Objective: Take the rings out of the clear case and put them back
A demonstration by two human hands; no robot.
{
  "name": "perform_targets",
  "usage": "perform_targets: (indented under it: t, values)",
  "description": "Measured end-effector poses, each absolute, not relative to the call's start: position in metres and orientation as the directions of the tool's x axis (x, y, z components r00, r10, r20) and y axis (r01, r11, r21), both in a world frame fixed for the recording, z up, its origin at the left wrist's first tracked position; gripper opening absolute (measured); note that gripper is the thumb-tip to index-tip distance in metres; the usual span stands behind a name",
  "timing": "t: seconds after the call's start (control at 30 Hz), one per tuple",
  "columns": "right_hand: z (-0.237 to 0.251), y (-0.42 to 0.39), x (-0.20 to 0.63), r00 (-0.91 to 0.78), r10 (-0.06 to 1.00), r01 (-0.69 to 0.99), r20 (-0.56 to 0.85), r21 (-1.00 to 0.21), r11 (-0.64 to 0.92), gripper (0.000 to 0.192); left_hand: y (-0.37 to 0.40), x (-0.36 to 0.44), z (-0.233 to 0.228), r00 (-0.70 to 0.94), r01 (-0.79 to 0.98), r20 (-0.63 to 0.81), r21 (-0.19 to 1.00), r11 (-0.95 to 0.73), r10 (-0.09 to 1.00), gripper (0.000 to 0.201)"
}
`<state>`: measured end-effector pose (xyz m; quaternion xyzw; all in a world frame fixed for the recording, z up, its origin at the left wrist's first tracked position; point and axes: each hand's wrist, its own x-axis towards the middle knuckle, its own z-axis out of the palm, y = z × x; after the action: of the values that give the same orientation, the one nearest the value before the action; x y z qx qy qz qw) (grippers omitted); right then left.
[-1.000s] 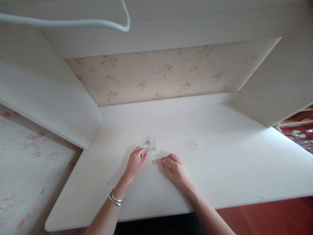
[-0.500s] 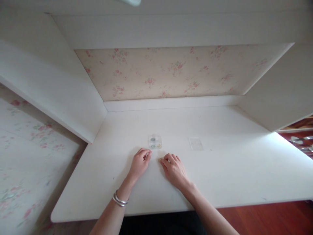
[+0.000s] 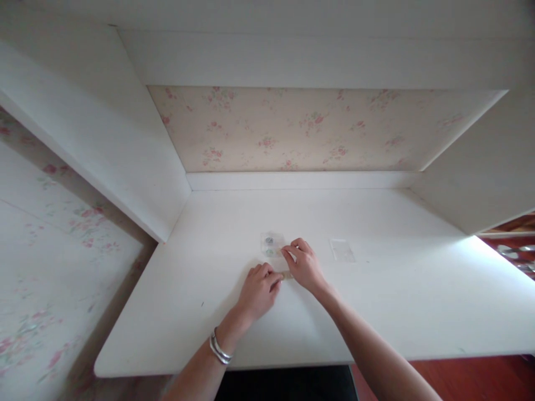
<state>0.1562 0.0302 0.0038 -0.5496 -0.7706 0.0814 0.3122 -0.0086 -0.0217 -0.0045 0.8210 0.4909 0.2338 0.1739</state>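
A small clear compartment box (image 3: 264,249) lies on the white desk, with a dark round item (image 3: 269,241) and a pale greenish item (image 3: 270,253) inside. My right hand (image 3: 304,264) reaches over the box's right front compartment, thumb and fingers pinched together. Whatever is in that pinch is too small to make out, and the hand hides that side of the box. Just in front of the box, the closed fingers of my left hand (image 3: 259,287) hold the left end of a small yellowish strip (image 3: 287,274). A silver bangle (image 3: 219,346) circles the left wrist.
To the right of the box lies a flat clear plastic lid (image 3: 343,250). White side panels (image 3: 125,139) and a floral back wall (image 3: 301,128) enclose the desk (image 3: 397,301). Shiny metallic things (image 3: 512,252) show past the right edge.
My right hand has moved from in front of the box up to its right front compartment. My left hand has shifted right to the yellowish strip. The view has tilted slightly.
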Motion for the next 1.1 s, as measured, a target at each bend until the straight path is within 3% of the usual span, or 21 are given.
perform_targets:
  t: [0.2,0.6,0.77,1.1]
  values:
    - [-0.001,0.044,0.151,-0.251,0.903,0.831,0.350,-0.400,0.386,0.021,-0.023,-0.009,-0.007,0.409,0.756,0.213,0.467,-0.460,0.888,0.016]
    - [-0.015,0.007,0.182,0.047,0.952,0.686,0.302,-0.703,0.189,0.029,-0.021,-0.008,-0.013,0.387,0.765,0.191,0.479,-0.430,0.902,0.019]
    - [-0.030,-0.004,0.191,0.094,0.958,0.646,0.273,-0.749,0.150,0.032,-0.017,-0.007,-0.016,0.307,0.750,0.222,0.543,-0.378,0.926,0.016]
    - [-0.034,-0.006,0.194,0.131,0.953,0.631,0.274,-0.764,0.133,0.030,-0.016,-0.005,-0.012,0.313,0.708,0.214,0.597,-0.378,0.925,0.016]
